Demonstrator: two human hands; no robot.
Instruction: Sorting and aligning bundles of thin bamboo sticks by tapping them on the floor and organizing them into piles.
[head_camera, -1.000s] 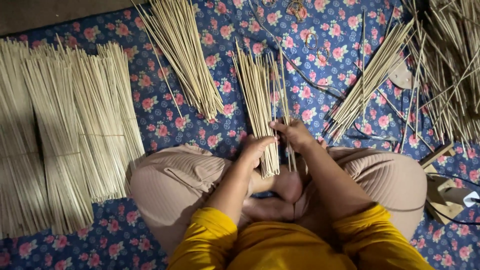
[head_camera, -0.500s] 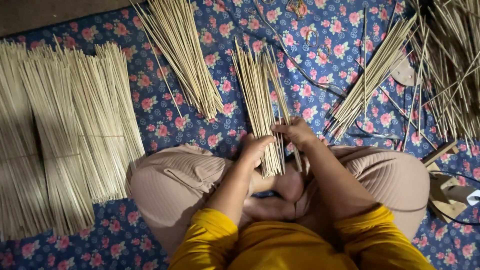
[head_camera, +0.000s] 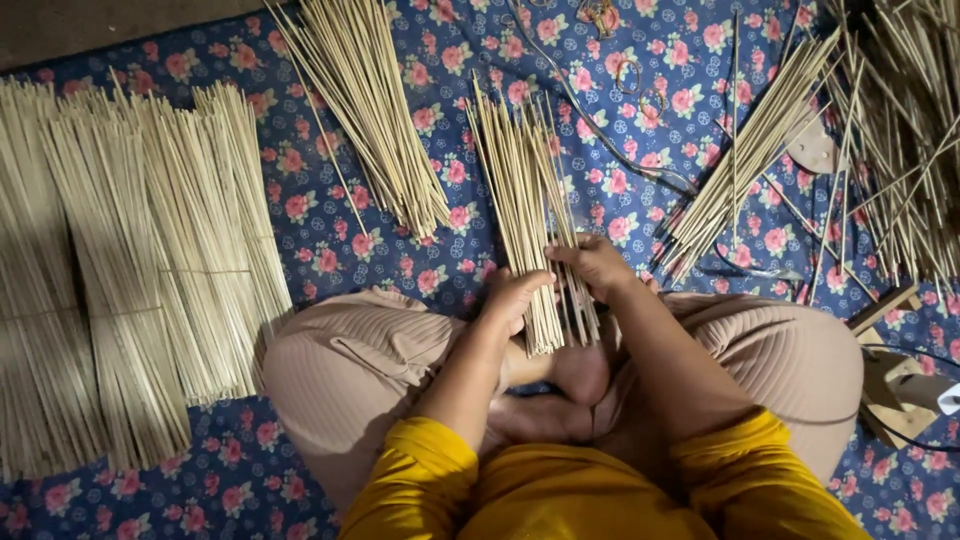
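I sit cross-legged on a blue floral cloth (head_camera: 640, 160). A bundle of thin pale bamboo sticks (head_camera: 520, 190) lies in front of me, its near end over my crossed feet. My left hand (head_camera: 512, 296) grips the bundle's near end from the left. My right hand (head_camera: 597, 264) presses against it from the right, fingers curled over the sticks.
A loose pile of sticks (head_camera: 365, 110) lies at upper centre. Tied stacks of sticks (head_camera: 130, 260) fill the left. More stick piles (head_camera: 750, 150) and a tangled heap (head_camera: 900, 130) lie to the right. A wooden tool (head_camera: 890, 370) sits by my right knee.
Both hands have stayed on the bundle, shifting it slightly; the sticks have closed up a little.
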